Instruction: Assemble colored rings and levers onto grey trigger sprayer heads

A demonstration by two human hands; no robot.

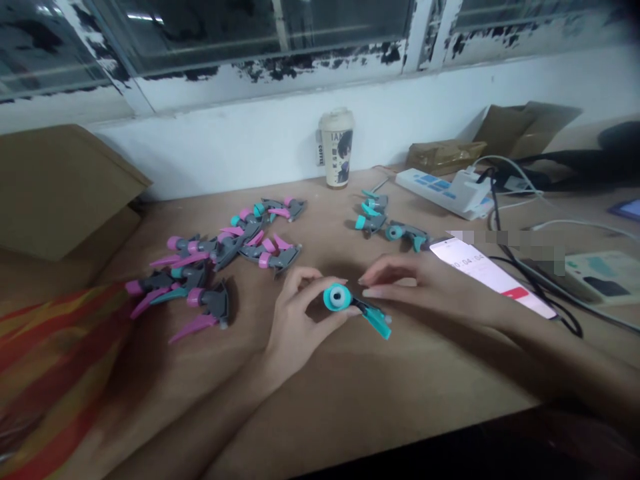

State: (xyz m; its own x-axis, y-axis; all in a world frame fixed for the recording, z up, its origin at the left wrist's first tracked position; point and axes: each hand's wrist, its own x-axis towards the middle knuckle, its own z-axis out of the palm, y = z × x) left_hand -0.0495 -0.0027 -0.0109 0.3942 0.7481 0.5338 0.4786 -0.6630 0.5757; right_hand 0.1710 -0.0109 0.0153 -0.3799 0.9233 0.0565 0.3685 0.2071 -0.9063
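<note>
Left hand (296, 321), sprayer collar (344, 302) toward camera

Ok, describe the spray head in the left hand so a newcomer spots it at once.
On the brown table, find the tall cup. Nearer the viewer, the left hand holds the turquoise-nozzled spray head, the only one off the table.

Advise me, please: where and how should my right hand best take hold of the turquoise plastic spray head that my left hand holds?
Probably by the turquoise trigger, pinched across its narrow width from the right. Its end juts out to the lower right, beyond the left hand, which grips near the round turquoise collar. The right hand is open on that side.
</note>
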